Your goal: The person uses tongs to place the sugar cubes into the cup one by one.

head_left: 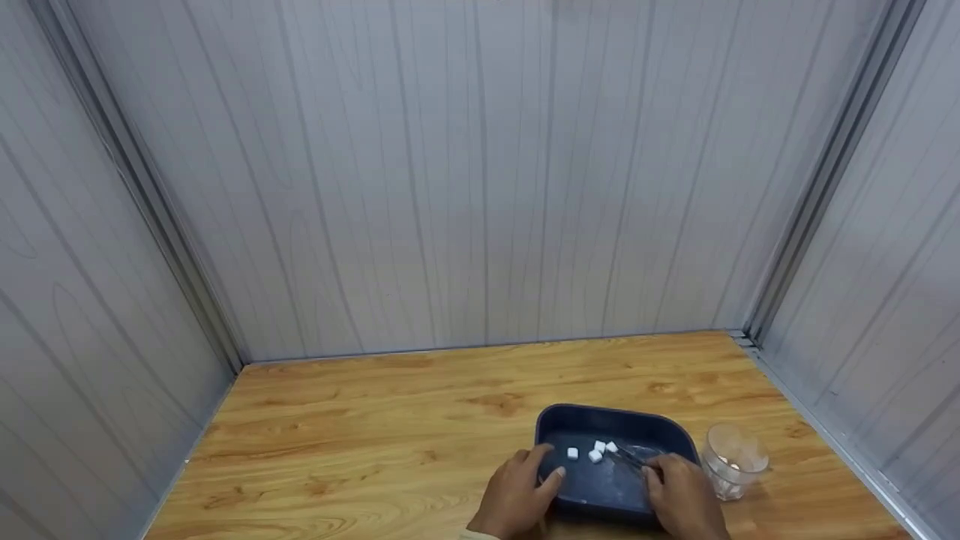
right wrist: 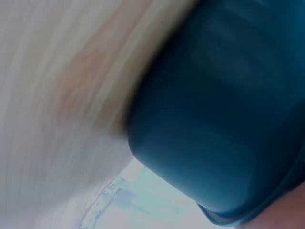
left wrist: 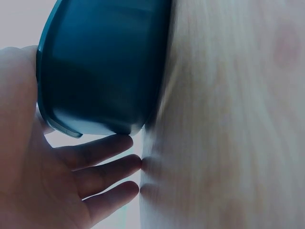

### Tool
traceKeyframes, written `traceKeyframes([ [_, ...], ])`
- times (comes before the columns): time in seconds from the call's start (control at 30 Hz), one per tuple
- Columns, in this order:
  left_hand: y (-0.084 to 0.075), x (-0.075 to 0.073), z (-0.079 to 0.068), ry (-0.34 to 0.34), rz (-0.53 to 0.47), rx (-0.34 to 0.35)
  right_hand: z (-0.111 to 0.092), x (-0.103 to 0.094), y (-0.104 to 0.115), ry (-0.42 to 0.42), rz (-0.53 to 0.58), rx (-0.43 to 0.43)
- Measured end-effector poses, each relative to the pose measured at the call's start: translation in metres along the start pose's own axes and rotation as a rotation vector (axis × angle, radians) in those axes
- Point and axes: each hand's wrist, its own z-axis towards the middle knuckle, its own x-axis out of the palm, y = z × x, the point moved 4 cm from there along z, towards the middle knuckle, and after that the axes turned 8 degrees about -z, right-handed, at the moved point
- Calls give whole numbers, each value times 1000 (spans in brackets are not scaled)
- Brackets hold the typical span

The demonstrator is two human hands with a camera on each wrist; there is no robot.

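Observation:
A dark blue tray [head_left: 600,491] stands on the table with several small white cubes [head_left: 595,455] on its floor; one cube [head_left: 573,454] lies apart to the left. At the tray's near left corner, my left hand [head_left: 517,491] holds the rim, its thumb over the inside. In the left wrist view the other fingers [left wrist: 109,174] spread below the tray wall [left wrist: 105,71]. My right hand [head_left: 684,495] grips dark tweezers [head_left: 630,457] over the tray's right side. Their tips are at the rightmost cube [head_left: 611,447]; whether they pinch it I cannot tell.
A clear glass [head_left: 735,459] with some white pieces in it stands just right of the tray. The wood-grain table [head_left: 360,442] extends to the left. Pale panel walls [head_left: 480,187] enclose the table at the back and both sides.

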Motion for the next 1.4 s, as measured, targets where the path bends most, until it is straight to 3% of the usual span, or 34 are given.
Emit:
traceKeyframes([
  [0.67,0,0,-2,-6,0,17,-3,-2,-2,9,-35,37],
  [1.07,1,0,0,5,4,-20,-2,-5,-2,-17,-34,24],
  [1.4,1,0,-1,5,2,-12,-1,-9,-2,30,-42,68],
])
